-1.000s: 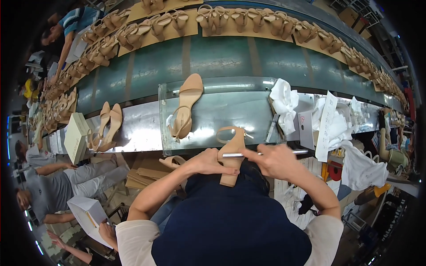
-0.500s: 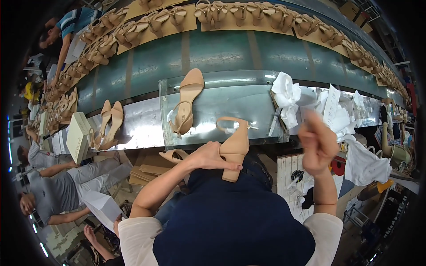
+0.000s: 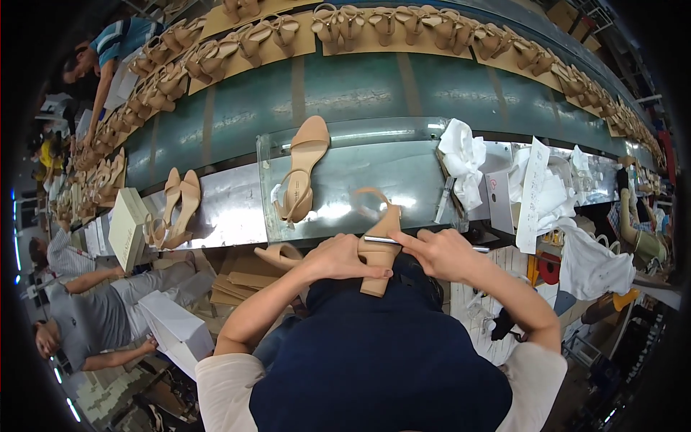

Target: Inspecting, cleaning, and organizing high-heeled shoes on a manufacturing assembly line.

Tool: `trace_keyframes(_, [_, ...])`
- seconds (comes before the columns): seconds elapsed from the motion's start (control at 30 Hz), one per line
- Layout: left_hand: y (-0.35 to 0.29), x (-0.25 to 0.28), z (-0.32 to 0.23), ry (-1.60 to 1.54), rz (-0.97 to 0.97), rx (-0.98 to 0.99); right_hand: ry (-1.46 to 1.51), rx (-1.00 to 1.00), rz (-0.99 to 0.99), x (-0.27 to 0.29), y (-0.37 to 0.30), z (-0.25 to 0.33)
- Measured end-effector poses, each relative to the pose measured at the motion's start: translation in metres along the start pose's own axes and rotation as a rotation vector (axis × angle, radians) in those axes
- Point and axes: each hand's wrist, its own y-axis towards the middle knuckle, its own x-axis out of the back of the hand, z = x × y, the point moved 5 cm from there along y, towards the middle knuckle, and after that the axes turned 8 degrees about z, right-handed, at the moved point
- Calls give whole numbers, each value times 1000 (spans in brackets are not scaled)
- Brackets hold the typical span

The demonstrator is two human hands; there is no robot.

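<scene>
My left hand [image 3: 338,258] grips a beige block-heeled sandal [image 3: 380,253] in front of my lap, fingers wrapped round its side with the heel pointing toward me. In my right hand [image 3: 440,253] is a slim silver pen-like tool [image 3: 380,240]; one end lies against the back of the sandal just above the heel, and the other end sticks out past the wrist. Its exact kind does not show. Another beige sandal [image 3: 306,162] lies on the glass-topped bench [image 3: 360,173], just beyond my left hand.
Left on the bench stand a pair of sandals [image 3: 180,205] and an upright shoe box [image 3: 127,229]. White cloth [image 3: 464,162] and paper [image 3: 533,194] lie at the right. Beyond runs a green conveyor [image 3: 353,86] with sandals on cardboard. A person with a white box [image 3: 176,327] is at left.
My right hand has come in from the right to the sandal, bringing the silver tool against it. The left hand still holds the sandal. The person at left has shifted a white box.
</scene>
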Motion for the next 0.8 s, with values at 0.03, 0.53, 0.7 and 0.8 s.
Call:
trace_keyframes(0.03, [3,-1,4,5,-4,-2,-79,-29,128,-12,4,-8])
trace_keyframes(0.53, [2,-8,18,-354,-15,-266,177,27,-555,78,-6,11])
trace_keyframes(0.7, [12,-9,24,-363,-13,-309,-111,-60,4,-23,-6,11])
trace_keyframes(0.8, [22,-16,38,-479,63,-277,-80,-50,-190,-8,-8,9])
